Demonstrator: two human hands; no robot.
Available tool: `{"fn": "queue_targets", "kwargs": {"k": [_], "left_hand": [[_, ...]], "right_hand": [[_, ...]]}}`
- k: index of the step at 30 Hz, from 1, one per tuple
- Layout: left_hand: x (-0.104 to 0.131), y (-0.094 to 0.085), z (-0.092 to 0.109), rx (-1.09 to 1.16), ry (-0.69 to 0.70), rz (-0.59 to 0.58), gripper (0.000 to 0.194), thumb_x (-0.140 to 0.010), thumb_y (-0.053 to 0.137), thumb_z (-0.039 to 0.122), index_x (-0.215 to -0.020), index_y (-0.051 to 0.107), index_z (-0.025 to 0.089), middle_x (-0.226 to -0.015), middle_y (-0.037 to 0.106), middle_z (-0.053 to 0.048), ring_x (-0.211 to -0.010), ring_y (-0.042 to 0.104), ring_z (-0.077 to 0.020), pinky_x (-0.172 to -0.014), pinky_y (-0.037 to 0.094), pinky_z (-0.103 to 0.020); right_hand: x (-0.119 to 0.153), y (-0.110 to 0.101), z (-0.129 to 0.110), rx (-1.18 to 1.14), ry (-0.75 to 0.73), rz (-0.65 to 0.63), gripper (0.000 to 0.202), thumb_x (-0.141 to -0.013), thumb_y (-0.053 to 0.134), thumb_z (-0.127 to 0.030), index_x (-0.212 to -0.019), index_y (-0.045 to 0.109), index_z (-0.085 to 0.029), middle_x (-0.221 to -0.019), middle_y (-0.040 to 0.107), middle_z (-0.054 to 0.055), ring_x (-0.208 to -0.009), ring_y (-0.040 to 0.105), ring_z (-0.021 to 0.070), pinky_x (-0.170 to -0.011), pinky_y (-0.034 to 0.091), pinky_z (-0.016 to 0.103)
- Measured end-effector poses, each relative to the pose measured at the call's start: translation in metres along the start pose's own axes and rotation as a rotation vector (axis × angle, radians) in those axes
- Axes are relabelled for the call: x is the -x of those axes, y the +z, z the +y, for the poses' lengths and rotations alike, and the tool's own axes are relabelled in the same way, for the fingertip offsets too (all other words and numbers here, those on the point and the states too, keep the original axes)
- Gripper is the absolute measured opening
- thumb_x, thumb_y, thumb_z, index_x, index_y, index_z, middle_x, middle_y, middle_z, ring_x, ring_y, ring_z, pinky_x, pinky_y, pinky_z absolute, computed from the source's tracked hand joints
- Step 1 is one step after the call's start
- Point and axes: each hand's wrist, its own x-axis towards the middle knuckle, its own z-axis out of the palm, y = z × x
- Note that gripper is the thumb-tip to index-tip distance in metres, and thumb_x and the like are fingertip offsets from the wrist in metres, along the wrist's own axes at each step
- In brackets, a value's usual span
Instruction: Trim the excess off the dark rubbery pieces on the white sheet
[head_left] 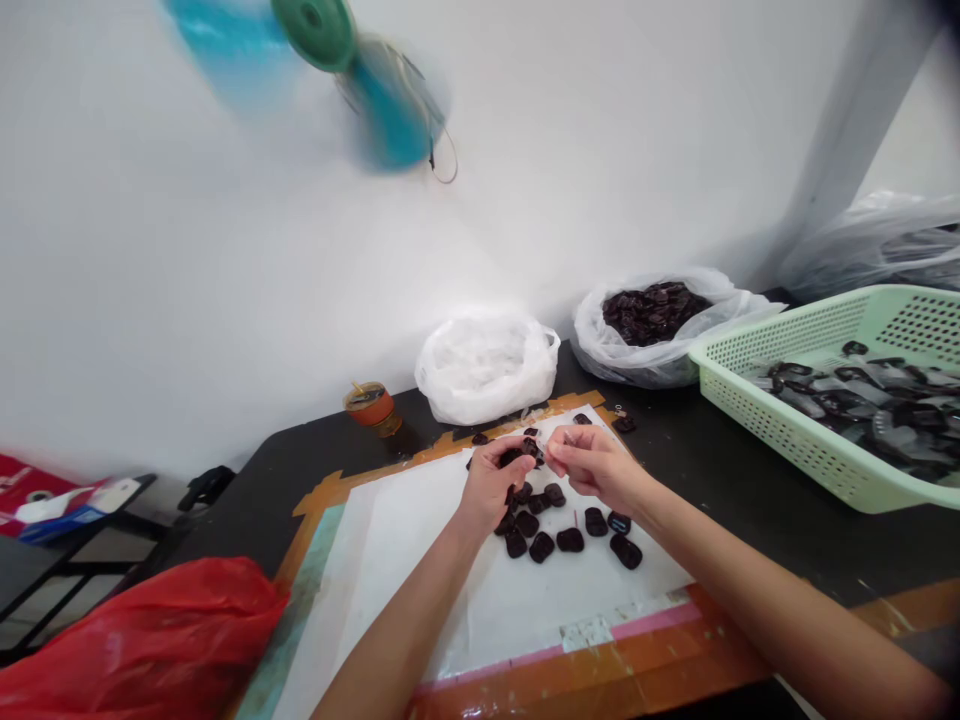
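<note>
- Left hand [496,482]: bare, slim fingers
- Right hand [598,462]: bare, slender
- Left forearm [420,612]: bare, narrowing at the wrist
- Right forearm [765,580]: bare, smooth, tapered likewise

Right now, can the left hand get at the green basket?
Probably not directly: the right hand and right forearm lie between the left hand and the green basket. The left also seems to be holding a dark piece.

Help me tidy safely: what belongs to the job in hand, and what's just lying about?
Likely the job:
left hand, holding a dark piece
right hand
loose dark pieces, white sheet
bag of pale pieces
bag of dark pieces
green basket

Apparently lying about:
red bag
orange jar
</note>
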Motion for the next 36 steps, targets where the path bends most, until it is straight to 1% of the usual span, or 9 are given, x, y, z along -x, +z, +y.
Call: {"fn": "queue_targets", "kwargs": {"k": [5,9,12,15,19,23,30,32,36], "left_hand": [[-0.003,-0.007,-0.002,-0.226,0.069,-0.037,0.033,-0.061,0.082,0.027,-0.09,0.072,0.015,-0.059,0.055,0.003,-0.043,0.035,-0.0027,-0.042,0.025,-0.018],[-0.003,-0.009,0.0,-0.335,0.123,-0.076,0.029,-0.064,0.08,0.027,-0.091,0.073,0.017,-0.072,0.064,-0.001,-0.051,0.044,-0.0058,-0.05,0.035,-0.02],[-0.001,-0.007,0.006,-0.408,0.171,-0.099,0.026,-0.067,0.079,0.027,-0.09,0.074,0.017,-0.082,0.068,-0.004,-0.066,0.055,-0.0119,-0.064,0.043,-0.023],[0.001,-0.005,0.01,-0.46,0.219,-0.109,0.026,-0.066,0.079,0.027,-0.09,0.074,0.018,-0.088,0.07,-0.006,-0.081,0.061,-0.0176,-0.078,0.046,-0.028],[0.0,-0.004,0.012,-0.491,0.256,-0.136,0.026,-0.064,0.08,0.027,-0.088,0.074,0.019,-0.091,0.07,-0.008,-0.086,0.063,-0.0205,-0.083,0.046,-0.032],[-0.001,-0.006,0.012,-0.501,0.288,-0.142,0.022,-0.066,0.079,0.027,-0.085,0.074,0.018,-0.093,0.07,-0.009,-0.087,0.063,-0.0207,-0.083,0.047,-0.032],[0.003,-0.001,0.014,-0.511,0.26,-0.056,0.027,-0.065,0.08,0.03,-0.086,0.07,0.017,-0.083,0.068,-0.005,-0.078,0.061,-0.0172,-0.076,0.046,-0.027],[0.004,0.001,0.015,-0.493,0.243,-0.045,0.024,-0.068,0.076,0.036,-0.077,0.07,0.015,-0.078,0.067,-0.005,-0.069,0.057,-0.0149,-0.067,0.044,-0.025],[0.006,0.004,0.016,-0.484,0.182,-0.031,0.035,-0.08,0.062,0.045,-0.068,0.071,0.013,-0.08,0.065,-0.007,-0.055,0.047,-0.0097,-0.051,0.036,-0.022]], "right_hand": [[0.0,-0.003,-0.003,0.073,0.09,0.061,0.024,-0.073,0.069,-0.033,-0.069,0.053,-0.015,-0.063,0.058,-0.001,-0.038,0.016,0.0009,-0.033,0.009,0.017],[0.001,0.001,-0.004,0.078,0.126,0.077,0.024,-0.071,0.068,-0.032,-0.068,0.051,-0.016,-0.065,0.063,0.003,-0.038,0.017,0.0012,-0.033,0.01,0.017],[0.001,0.003,-0.006,0.091,0.132,0.09,0.023,-0.072,0.067,-0.032,-0.069,0.05,-0.016,-0.062,0.063,0.002,-0.037,0.017,0.0014,-0.034,0.009,0.017],[0.001,0.003,-0.006,0.11,0.131,0.088,0.022,-0.071,0.067,-0.03,-0.069,0.05,-0.016,-0.06,0.061,0.0,-0.036,0.017,0.0014,-0.034,0.01,0.017],[0.001,0.003,-0.005,0.117,0.127,0.099,0.024,-0.07,0.067,-0.03,-0.068,0.048,-0.017,-0.057,0.056,-0.003,-0.036,0.018,0.0015,-0.034,0.011,0.017],[0.001,0.004,-0.003,0.111,0.08,0.072,0.026,-0.074,0.068,-0.035,-0.071,0.049,-0.017,-0.058,0.051,-0.005,-0.037,0.018,0.0013,-0.034,0.011,0.016],[0.002,0.007,-0.001,0.105,0.009,0.088,0.041,-0.073,0.072,-0.044,-0.103,0.054,-0.022,-0.059,0.046,-0.007,-0.039,0.022,0.0023,-0.034,0.012,0.015],[0.001,0.007,-0.001,0.124,0.011,0.101,0.04,-0.073,0.071,-0.044,-0.101,0.057,-0.019,-0.058,0.044,-0.007,-0.038,0.02,0.0016,-0.033,0.012,0.016],[0.0,0.009,-0.002,0.168,-0.004,0.178,0.036,-0.072,0.072,-0.044,-0.09,0.058,-0.016,-0.057,0.045,-0.006,-0.038,0.022,0.0017,-0.034,0.012,0.017]]}}
